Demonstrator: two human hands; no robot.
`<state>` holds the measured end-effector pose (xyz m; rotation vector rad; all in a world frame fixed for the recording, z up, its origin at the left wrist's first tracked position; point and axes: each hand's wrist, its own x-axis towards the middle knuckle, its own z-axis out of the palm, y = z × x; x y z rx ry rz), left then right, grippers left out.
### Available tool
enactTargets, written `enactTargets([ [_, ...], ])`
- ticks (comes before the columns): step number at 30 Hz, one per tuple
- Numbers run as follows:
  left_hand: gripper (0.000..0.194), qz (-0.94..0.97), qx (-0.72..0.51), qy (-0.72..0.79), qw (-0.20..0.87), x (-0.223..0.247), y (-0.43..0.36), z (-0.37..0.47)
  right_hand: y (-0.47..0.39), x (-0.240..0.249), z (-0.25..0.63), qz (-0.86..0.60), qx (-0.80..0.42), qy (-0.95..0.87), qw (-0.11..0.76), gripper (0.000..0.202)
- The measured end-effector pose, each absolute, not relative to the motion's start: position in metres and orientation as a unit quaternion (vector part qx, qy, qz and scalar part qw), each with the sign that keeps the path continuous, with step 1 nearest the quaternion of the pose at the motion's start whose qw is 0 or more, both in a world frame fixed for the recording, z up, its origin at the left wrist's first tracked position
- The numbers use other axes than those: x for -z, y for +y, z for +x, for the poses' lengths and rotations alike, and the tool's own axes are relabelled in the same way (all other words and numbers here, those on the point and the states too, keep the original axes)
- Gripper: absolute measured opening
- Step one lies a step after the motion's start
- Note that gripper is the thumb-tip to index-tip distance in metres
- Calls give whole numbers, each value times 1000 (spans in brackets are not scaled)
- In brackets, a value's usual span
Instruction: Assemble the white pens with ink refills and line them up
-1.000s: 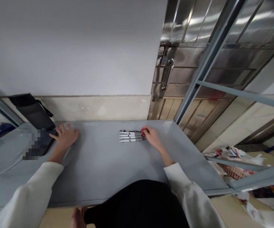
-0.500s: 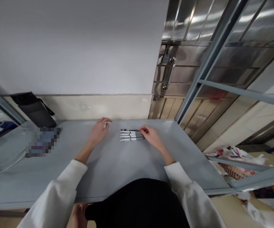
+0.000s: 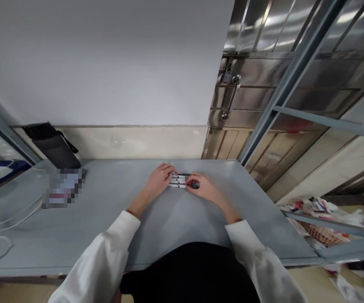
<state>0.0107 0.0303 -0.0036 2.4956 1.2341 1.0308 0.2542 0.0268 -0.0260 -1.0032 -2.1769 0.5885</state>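
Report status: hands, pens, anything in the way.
Left hand at left ends of pens; right hand at right ends. Pens side by side on table. Bottle off left, out of the way.

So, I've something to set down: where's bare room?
Grey flat tabletop: bare between the pixelated flat object and left hand, and from the right hand to the right edge. Crowded: slim white-and-dark pens between both hands; the left side, with thin white cables and tall black bottle.

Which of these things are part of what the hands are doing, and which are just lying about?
In use:
- Row of pens, left hand and right hand at opposite ends
- Gray tabletop beneath

Lying about:
- Dark bottle
- Pixelated item near it
- White cables
- Basket beyond the table's right end
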Motion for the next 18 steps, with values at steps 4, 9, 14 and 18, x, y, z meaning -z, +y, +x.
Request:
enactTargets([
  [4,33,848,-331,405,88,4,27,11,28,25,255,-382,-190,-851,306,7],
  [9,32,865,-307,388,80,5,23,13,28,22,254,-375,-162,-866,289,3],
  [14,22,873,-300,382,53,5,16,18,25,20,251,-383,-187,-840,335,8],
  [18,21,881,-271,385,53,5,15,19,25,22,249,-404,-234,-804,368,11],
])
